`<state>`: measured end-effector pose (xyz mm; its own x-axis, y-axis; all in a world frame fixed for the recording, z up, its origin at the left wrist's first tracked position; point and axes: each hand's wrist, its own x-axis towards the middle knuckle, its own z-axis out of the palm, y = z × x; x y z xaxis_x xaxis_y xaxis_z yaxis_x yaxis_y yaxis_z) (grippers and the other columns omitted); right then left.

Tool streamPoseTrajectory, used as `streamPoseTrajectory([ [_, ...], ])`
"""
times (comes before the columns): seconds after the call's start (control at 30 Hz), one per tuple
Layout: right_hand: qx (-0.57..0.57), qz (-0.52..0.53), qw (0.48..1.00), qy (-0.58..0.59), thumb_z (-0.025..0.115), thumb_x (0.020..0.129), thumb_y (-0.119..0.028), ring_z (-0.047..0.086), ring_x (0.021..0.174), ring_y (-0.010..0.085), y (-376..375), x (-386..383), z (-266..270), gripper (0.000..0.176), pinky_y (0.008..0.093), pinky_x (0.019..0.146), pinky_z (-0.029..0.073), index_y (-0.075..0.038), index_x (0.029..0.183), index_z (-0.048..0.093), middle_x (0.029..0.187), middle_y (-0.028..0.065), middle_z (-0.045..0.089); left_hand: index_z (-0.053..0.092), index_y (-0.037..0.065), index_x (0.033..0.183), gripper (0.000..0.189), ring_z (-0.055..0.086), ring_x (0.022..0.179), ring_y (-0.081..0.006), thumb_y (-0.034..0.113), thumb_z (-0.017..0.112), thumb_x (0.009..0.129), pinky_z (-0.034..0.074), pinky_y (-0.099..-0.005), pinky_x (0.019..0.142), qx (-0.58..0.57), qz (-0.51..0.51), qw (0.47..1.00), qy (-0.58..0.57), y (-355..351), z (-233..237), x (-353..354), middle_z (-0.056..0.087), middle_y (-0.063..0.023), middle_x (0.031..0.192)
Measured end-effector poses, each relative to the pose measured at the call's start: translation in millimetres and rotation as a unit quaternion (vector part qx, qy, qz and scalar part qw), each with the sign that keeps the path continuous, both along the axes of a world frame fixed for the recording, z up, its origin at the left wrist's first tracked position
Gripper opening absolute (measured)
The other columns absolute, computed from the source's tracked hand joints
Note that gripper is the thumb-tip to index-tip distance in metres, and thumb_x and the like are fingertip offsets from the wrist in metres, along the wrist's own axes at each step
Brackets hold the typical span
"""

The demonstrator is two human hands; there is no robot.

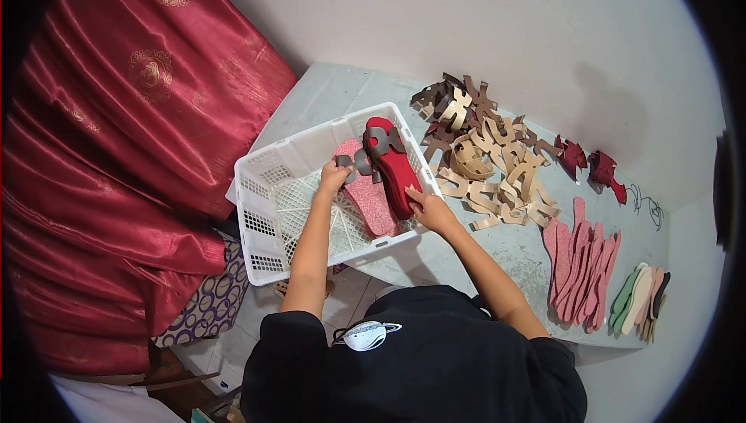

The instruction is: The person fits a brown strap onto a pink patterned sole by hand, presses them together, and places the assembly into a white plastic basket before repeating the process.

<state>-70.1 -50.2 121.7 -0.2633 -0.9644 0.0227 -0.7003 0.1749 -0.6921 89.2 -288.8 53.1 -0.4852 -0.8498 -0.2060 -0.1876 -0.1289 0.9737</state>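
Observation:
A white plastic basket (pixel 258 277) with perforated sides stands at the table's left end. Inside its right half are two sandals. One is a pink speckled sandal (pixel 371 204) with a dark grey strap; my left hand (pixel 334 177) is closed on that strap from the left side. Beside it, along the basket's right wall, a red sandal (pixel 401 174) with a similar dark strap lies tilted. My right hand (pixel 430 211) grips the red sandal by its near end, thumb and fingers at the edge.
On the grey table (pixel 505 256) are a heap of beige and brown cut straps (pixel 497 159), dark red straps (pixel 590 162), a thin black cord (pixel 646 207), pink sole pieces (pixel 579 267) and several coloured soles (pixel 637 298). A red satin curtain (pixel 124 151) hangs left.

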Motion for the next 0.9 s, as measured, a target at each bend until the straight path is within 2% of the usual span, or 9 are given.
streamPoseTrajectory([
  [0.13,-0.013,0.007,1.0,0.01,0.055,0.077,-0.012,0.058,0.074,0.0376,0,2,2,0.037,0.043,0.068,0.045,-0.01,0.114,0.052,0.083,0.0238,0.059,0.057,0.001,0.091,0.022,0.056,0.064,-0.0126,0.006,0.066,0.071,0.046,-0.0264,0.058,0.004,0.004,0.999,-0.039,-4,-1,0,0.06,-0.0047,0.077],
  [0.2,-0.009,0.007,1.0,0.018,0.055,0.077,-0.013,0.058,0.074,0.0378,0,1,0,0.038,0.0432,0.068,0.045,-0.011,0.115,0.052,0.082,0.024,0.059,0.058,-0.001,0.093,0.02,0.057,0.068,-0.0123,0.004,0.063,0.074,0.047,-0.0252,0.062,0.057,-0.002,0.998,0.002,-2,-1,2,0.061,-0.0054,0.081],
  [0.43,-0.01,0.006,1.0,0.004,0.055,0.077,-0.012,0.058,0.074,0.0379,0,0,2,0.039,0.0429,0.069,0.045,-0.011,0.115,0.052,0.083,0.0238,0.059,0.057,0.0,0.093,0.022,0.057,0.067,-0.0128,0.004,0.065,0.072,0.046,-0.0255,0.061,0.041,-0.043,0.998,0.03,3,9,4,0.061,-0.0059,0.08],
  [0.5,0.001,0.009,1.0,0.0,0.055,0.077,-0.012,0.058,0.076,0.0379,0,-1,3,0.039,0.0428,0.07,0.045,-0.011,0.116,0.051,0.086,0.0238,0.059,0.058,0.001,0.093,0.02,0.057,0.069,-0.012,0.006,0.064,0.074,0.046,-0.0254,0.064,0.042,-0.051,0.995,0.081,5,4,8,0.061,-0.0047,0.082],
  [0.63,-0.012,0.011,1.0,-0.004,0.055,0.077,-0.012,0.058,0.078,0.0378,2,-2,3,0.04,0.0428,0.071,0.044,-0.01,0.116,0.051,0.087,0.0237,0.058,0.059,0.002,0.094,0.02,0.056,0.073,-0.0111,0.009,0.064,0.076,0.045,-0.0245,0.067,0.053,-0.061,0.992,0.1,6,0,13,0.061,-0.0032,0.084],
  [0.7,0.014,0.011,1.0,-0.009,0.055,0.077,-0.012,0.057,0.079,0.0375,1,-2,5,0.04,0.0425,0.073,0.044,-0.01,0.116,0.05,0.091,0.0224,0.059,0.059,0.002,0.094,0.021,0.056,0.076,-0.0104,0.011,0.065,0.076,0.044,-0.0237,0.069,0.088,-0.037,0.986,0.134,7,1,17,0.061,-0.0023,0.086],
  [0.83,-0.01,0.016,1.0,-0.006,0.054,0.077,-0.012,0.057,0.081,0.0371,1,-3,-3,0.04,0.0419,0.074,0.045,-0.009,0.116,0.05,0.096,0.0201,0.059,0.059,0.002,0.094,0.022,0.055,0.077,-0.01,0.012,0.065,0.076,0.044,-0.0235,0.071,0.086,-0.016,0.985,0.146,9,-2,18,0.061,-0.002,0.086],
  [0.9,0.006,0.013,1.0,-0.01,0.054,0.077,-0.012,0.057,0.083,0.0368,1,-3,-2,0.04,0.0415,0.075,0.045,-0.009,0.116,0.05,0.1,0.0185,0.058,0.059,0.002,0.095,0.021,0.056,0.075,-0.0101,0.01,0.064,0.076,0.045,-0.0238,0.069,0.082,-0.052,0.989,0.114,6,0,17,0.061,-0.0019,0.085],
])
